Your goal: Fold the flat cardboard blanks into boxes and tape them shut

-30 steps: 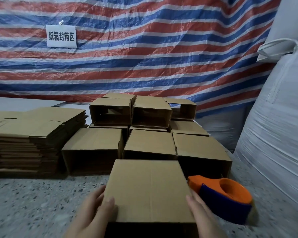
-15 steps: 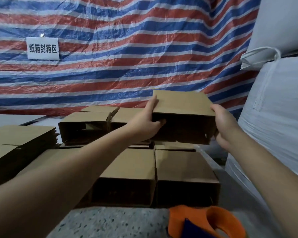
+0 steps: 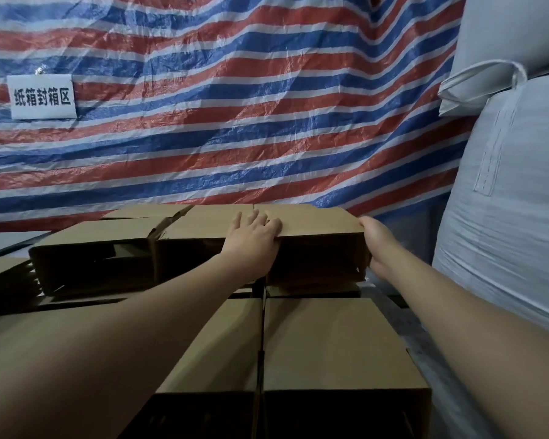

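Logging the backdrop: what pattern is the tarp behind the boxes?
The tarp has red, white and blue stripes, clear in the head view.

There is only one view, from the camera on my head. It looks forward and a little down over my outstretched arms, close above the stacked cardboard boxes [image 3: 330, 340], and faces the striped tarp [image 3: 235, 106] behind them.
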Motion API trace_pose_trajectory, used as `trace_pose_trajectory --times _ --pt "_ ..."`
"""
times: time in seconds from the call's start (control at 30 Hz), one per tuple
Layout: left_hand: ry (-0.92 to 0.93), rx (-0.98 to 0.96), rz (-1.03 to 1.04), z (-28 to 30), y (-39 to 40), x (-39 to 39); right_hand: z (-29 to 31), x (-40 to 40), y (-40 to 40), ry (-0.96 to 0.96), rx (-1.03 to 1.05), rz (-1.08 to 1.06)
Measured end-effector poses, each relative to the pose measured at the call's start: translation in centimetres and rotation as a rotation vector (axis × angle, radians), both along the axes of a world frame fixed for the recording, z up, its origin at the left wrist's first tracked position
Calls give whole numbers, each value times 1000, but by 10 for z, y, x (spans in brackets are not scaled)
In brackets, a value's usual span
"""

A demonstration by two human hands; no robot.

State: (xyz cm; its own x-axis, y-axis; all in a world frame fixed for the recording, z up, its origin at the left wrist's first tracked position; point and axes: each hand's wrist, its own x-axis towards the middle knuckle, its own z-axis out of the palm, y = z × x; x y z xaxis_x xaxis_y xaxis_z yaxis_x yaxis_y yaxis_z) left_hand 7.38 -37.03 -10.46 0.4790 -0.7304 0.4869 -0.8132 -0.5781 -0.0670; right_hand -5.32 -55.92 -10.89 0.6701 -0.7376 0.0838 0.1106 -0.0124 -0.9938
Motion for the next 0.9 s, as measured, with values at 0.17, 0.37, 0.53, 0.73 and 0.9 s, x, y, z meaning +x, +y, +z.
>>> trace_pose_trajectory --times 0.17,0.37,0.53,0.73,0.9 --pt "-81 -28 48 -8 -1 6 -13 10 -3 65 -10 19" --pt "-98 -91 28 -2 11 -12 6 -3 6 140 -158 -175" --pt "-110 -239 -8 18 62 -39 32 -26 37 56 -509 -364" --pt "-31 -391 11 37 156 -73 58 -47 129 -44 -686 -328" --pt "66 -347 81 32 243 -84 36 -59 204 -7 -662 -34"
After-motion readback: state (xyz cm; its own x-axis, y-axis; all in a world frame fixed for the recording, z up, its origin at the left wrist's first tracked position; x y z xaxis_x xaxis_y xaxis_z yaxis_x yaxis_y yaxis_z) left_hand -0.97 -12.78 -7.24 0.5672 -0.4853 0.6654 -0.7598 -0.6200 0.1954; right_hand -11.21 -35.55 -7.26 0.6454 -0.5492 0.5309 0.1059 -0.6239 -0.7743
